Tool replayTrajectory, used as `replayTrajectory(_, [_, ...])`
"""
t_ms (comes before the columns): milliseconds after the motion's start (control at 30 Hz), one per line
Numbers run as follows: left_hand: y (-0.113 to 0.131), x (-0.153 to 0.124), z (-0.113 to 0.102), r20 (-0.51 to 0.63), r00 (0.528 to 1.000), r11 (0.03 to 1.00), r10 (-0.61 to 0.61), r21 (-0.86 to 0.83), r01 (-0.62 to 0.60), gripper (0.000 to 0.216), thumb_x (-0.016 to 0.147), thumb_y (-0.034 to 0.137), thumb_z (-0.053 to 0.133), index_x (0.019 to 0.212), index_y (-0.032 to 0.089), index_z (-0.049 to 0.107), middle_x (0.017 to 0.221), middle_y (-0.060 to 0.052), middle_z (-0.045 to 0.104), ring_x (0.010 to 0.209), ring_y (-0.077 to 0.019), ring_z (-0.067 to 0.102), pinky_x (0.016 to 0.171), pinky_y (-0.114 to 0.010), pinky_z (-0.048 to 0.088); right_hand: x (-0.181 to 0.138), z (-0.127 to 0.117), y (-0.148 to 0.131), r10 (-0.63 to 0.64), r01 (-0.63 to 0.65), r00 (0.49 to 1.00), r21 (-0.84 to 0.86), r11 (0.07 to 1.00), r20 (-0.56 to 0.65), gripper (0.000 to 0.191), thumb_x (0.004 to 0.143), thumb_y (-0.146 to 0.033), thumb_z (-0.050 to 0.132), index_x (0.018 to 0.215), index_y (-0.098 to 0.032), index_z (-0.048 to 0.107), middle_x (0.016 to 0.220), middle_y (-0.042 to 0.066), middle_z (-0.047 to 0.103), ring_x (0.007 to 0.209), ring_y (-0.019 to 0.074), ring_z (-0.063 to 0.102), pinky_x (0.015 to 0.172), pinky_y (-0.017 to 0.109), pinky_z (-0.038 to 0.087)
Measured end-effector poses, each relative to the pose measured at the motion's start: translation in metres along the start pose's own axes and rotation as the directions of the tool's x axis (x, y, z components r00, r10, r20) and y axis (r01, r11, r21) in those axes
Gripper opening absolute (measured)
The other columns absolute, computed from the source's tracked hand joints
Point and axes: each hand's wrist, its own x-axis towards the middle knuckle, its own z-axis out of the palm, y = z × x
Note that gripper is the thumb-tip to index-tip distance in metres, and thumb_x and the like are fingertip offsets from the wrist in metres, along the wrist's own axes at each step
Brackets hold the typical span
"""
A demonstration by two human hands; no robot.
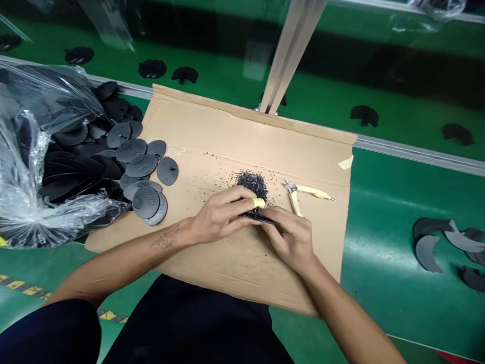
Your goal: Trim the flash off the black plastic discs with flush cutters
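Between my two hands is a thin black plastic piece (258, 218), seen nearly edge-on and partly covered by fingers. My left hand (223, 215) grips its left end, with yellow tape wrapped round one fingertip. At the other end, my right hand (291, 230) pinches the same piece. Just beyond the fingers lies a heap of small black plastic bits (252, 184), scattered outward over the cardboard sheet (212, 119). Flush cutters with pale yellow handles (299, 194) rest to the right of the heap, touched by neither hand.
Many black oval discs (146, 202) spill from a clear plastic bag (34, 217) at the left. Curved black pieces (428, 253) lie on the green table (382, 202) at the right. A metal post (291, 55) rises behind the cardboard, with more black parts beyond.
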Motion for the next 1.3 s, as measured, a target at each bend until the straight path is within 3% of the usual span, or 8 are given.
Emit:
replayTrajectory(133, [0.0002,-0.002,-0.0003,0.013,0.997,0.997,-0.073,0.006,0.073,0.026,0.1,0.03,0.059,0.119,0.013,0.065,0.097,-0.009,0.07,0.086,-0.0154,0.067,0.072,-0.026,0.058,-0.0008,0.0001,-0.0043,0.187,-0.187,0.982,0.019,0.982,-0.012,0.008,0.093,-0.024,0.066,0.094,-0.02,0.073,0.076,0.001,0.073,0.061,0.0123,0.063,0.056,0.025,0.05])
replayTrajectory(300, [-0.0003,-0.0046,0.0001,0.023,0.989,0.984,-0.149,0.097,0.146,0.031,0.1,0.033,0.059,0.126,0.017,0.066,0.102,-0.009,0.076,0.084,-0.0158,0.071,0.074,-0.026,0.059,-0.001,0.0018,-0.0058,0.453,-0.459,0.888,0.19,0.868,0.074,0.033,0.091,-0.043,0.068,0.07,-0.018,0.062,0.057,-0.004,0.048,0.052,0.0094,0.042,0.048,0.024,0.035])
replayTrajectory(400, [-0.0003,-0.0046,-0.0004,0.049,0.988,0.988,-0.145,0.053,0.143,0.033,0.101,0.03,0.058,0.131,0.018,0.064,0.109,-0.008,0.078,0.092,-0.0165,0.075,0.08,-0.027,0.062,0.0006,0.0027,-0.0042,0.518,-0.539,0.841,0.328,0.776,0.156,0.039,0.089,-0.05,0.068,0.068,-0.019,0.056,0.058,-0.006,0.039,0.054,0.0085,0.035,0.047,0.023,0.031])
replayTrajectory(567, [-0.0014,-0.0034,-0.0037,0.122,0.98,0.987,-0.157,0.048,0.153,0.034,0.101,0.027,0.058,0.134,0.018,0.063,0.114,-0.008,0.078,0.094,-0.0157,0.077,0.08,-0.025,0.063,0.0027,0.0014,-0.0021,0.537,-0.559,0.827,0.347,0.753,0.168,0.049,0.086,-0.053,0.071,0.06,-0.02,0.046,0.057,-0.007,0.032,0.052,0.0067,0.029,0.043,0.021,0.025])
replayTrajectory(833, [0.0022,-0.0018,-0.0035,0.092,0.981,0.984,-0.172,-0.032,0.176,0.035,0.099,0.023,0.061,0.134,0.019,0.063,0.115,-0.008,0.078,0.095,-0.0156,0.077,0.081,-0.024,0.063,0.0056,-0.0006,-0.0046,0.606,-0.653,0.748,0.47,0.594,0.272,0.05,0.075,-0.06,0.08,0.065,-0.02,0.053,0.052,-0.01,0.04,0.042,0.0068,0.045,0.036,0.019,0.044])
replayTrajectory(1067, [0.0017,-0.0035,-0.0013,0.06,0.976,0.977,-0.211,-0.025,0.213,0.034,0.098,0.027,0.062,0.131,0.018,0.065,0.109,-0.008,0.079,0.087,-0.0152,0.076,0.076,-0.024,0.062,0.0073,-0.003,-0.0052,0.576,-0.637,0.763,0.489,0.596,0.292,0.042,0.081,-0.058,0.076,0.077,-0.018,0.063,0.056,-0.007,0.051,0.043,0.0071,0.049,0.039,0.02,0.042])
replayTrajectory(1167, [0.0023,-0.0052,-0.0001,0.048,0.975,0.975,-0.219,-0.027,0.22,0.033,0.098,0.03,0.062,0.128,0.017,0.066,0.109,-0.008,0.078,0.085,-0.0148,0.075,0.075,-0.023,0.06,0.0052,-0.0024,-0.0055,0.566,-0.61,0.787,0.444,0.656,0.245,0.042,0.086,-0.055,0.072,0.07,-0.019,0.058,0.053,-0.008,0.042,0.042,0.0059,0.041,0.038,0.02,0.032])
replayTrajectory(1300, [0.0034,-0.0053,0.0003,0.071,0.935,0.933,-0.348,-0.075,0.353,0.04,0.097,0.035,0.065,0.131,0.014,0.063,0.088,-0.005,0.075,0.069,-0.0118,0.066,0.062,-0.021,0.053,0.0043,-0.0037,-0.0073,0.499,-0.506,0.858,0.356,0.785,0.12,0.042,0.09,-0.048,0.07,0.064,-0.019,0.055,0.055,-0.007,0.034,0.049,0.0068,0.032,0.043,0.022,0.026])
